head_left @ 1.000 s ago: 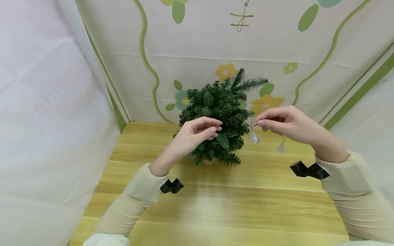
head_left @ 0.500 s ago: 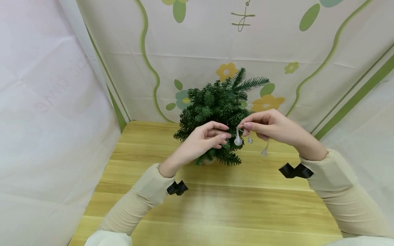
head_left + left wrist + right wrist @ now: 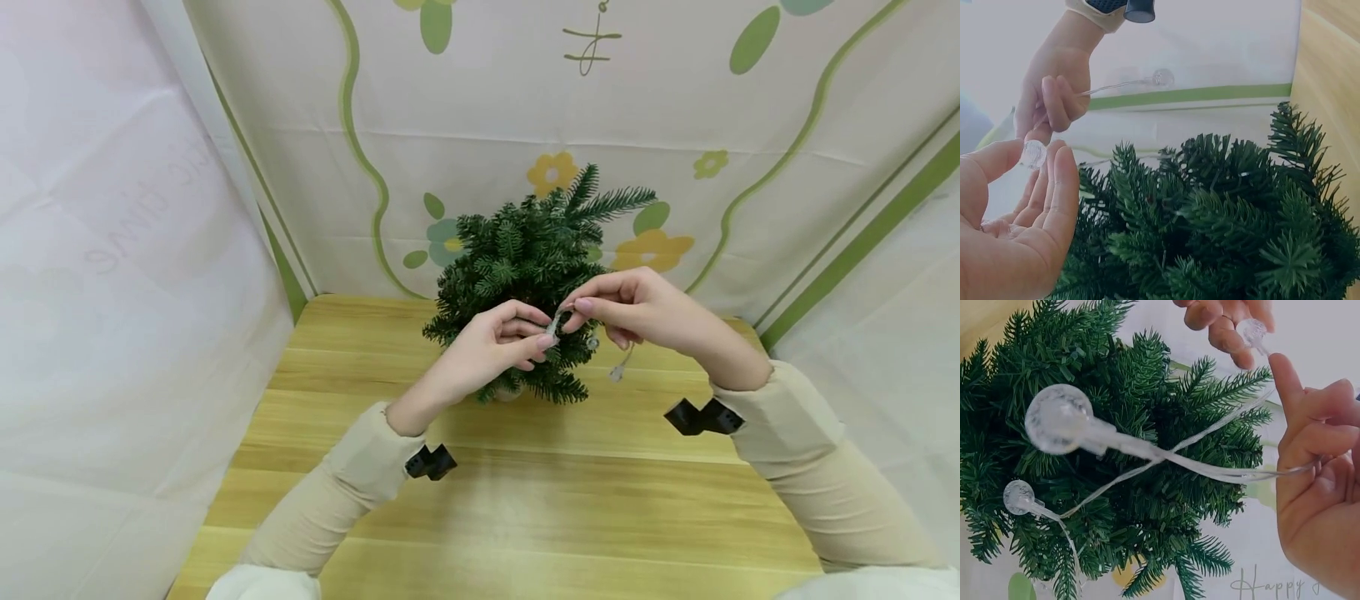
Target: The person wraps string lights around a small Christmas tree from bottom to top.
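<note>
A string light with clear round bulbs runs between the two hands in front of a small green artificial Christmas tree [image 3: 502,258]. My right hand [image 3: 645,312] pinches its thin clear wire [image 3: 1210,470] between thumb and fingers. One bulb [image 3: 1035,154] sits between the thumb and fingertips of my left hand [image 3: 491,342], close to the right fingertips. Below the right hand dangles another bulb [image 3: 617,373] on its wire. In the right wrist view, a large near bulb [image 3: 1059,419] and a smaller bulb [image 3: 1019,497] hang before the branches.
The tree stands on a wood-grain table [image 3: 517,508], its pale base [image 3: 507,393] partly hidden by branches. Behind it hangs a white cloth backdrop [image 3: 465,108] with flower prints. White cloth walls [image 3: 97,333] close in the sides. Each sleeve carries a black wrist camera [image 3: 431,461].
My right hand has moved left with the string light, toward the left hand. The left hand shifted slightly right, and a bulb now lies between its thumb and fingers. The tree stays put.
</note>
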Action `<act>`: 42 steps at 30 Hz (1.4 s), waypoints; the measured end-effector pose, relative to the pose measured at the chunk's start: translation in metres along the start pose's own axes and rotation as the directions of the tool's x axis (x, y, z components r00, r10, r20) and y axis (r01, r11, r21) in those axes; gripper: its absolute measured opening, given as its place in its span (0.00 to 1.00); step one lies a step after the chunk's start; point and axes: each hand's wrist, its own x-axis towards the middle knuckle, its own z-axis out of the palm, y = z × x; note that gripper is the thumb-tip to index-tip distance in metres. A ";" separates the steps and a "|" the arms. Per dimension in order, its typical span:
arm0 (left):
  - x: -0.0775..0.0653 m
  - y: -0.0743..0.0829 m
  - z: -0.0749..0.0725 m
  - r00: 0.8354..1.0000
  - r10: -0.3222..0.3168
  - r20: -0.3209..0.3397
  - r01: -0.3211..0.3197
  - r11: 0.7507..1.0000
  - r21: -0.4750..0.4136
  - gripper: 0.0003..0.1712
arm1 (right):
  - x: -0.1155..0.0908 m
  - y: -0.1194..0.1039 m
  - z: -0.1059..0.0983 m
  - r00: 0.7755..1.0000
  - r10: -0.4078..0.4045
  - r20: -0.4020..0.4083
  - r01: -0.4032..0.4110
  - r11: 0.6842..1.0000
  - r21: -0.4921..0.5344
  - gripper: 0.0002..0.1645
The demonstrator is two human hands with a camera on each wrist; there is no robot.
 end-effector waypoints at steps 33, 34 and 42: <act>-0.025 0.006 -0.030 0.934 0.040 -0.354 -0.003 0.994 0.106 0.14 | -0.005 0.016 -0.093 0.964 -0.108 0.242 0.140 0.983 -0.119 0.10; -0.026 0.006 -0.031 0.933 0.036 -0.359 0.002 0.995 0.105 0.14 | -0.004 0.014 -0.093 0.968 -0.116 0.220 0.141 0.985 -0.104 0.10; -0.026 0.003 -0.042 0.921 0.040 -0.387 0.001 0.994 0.105 0.16 | 0.010 -0.003 -0.087 0.982 -0.175 -0.067 0.178 0.983 0.042 0.10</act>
